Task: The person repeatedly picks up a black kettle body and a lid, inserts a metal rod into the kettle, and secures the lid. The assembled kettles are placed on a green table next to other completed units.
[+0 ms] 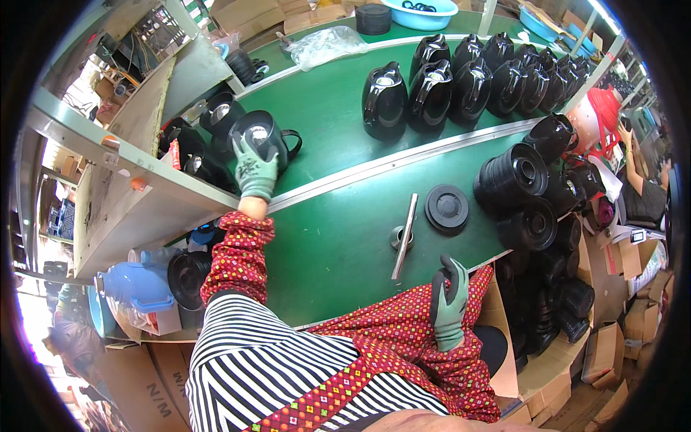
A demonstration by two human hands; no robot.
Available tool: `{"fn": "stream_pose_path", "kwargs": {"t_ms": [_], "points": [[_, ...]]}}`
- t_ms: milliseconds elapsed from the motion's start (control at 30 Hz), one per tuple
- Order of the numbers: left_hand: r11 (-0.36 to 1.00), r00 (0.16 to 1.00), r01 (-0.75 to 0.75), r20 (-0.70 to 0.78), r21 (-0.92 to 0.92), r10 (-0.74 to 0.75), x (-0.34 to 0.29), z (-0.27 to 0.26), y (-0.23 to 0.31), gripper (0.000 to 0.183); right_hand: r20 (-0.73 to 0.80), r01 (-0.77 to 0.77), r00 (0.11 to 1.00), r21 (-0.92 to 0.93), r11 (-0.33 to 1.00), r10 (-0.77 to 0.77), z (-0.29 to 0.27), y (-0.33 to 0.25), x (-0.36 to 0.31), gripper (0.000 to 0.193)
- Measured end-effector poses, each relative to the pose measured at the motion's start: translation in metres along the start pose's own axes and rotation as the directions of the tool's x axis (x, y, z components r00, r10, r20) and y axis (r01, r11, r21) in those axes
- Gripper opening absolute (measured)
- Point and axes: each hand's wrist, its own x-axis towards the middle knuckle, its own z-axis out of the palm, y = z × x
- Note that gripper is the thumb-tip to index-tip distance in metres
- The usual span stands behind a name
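A black jug [268, 128] is touched beneath the left hand's [256, 171] half-spread fingers, firm hold uncertain; nothing is held by the loosely open right hand [450, 306]. Steadying may be helped by the handle [299, 144], right of that grip.

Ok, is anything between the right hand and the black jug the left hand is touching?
Yes: the metal rod lies between right hand and black jug; farther on, a metal rail crosses the way. The black disc sits off to the right.
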Motion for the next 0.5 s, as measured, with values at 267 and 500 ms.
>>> {"fn": "stream_pose_path", "kwargs": {"t_ms": [267, 500], "points": [[0.937, 0.955, -0.293, -0.011, -0.190, 0.297, -0.021, -0.031, 0.028, 0.036, 0.037, -0.048, 0.998, 0.053, 0.997, 0.046, -0.012, -0.026, 0.013, 0.050], [0.648, 0.711, -0.493, 0.159, -0.581, 0.685, -0.108, -0.112, 0.154, 0.032, 0.129, -0.154, 0.985, 0.342, 0.927, 0.116, -0.021, -0.090, 0.055, 0.077]]}}
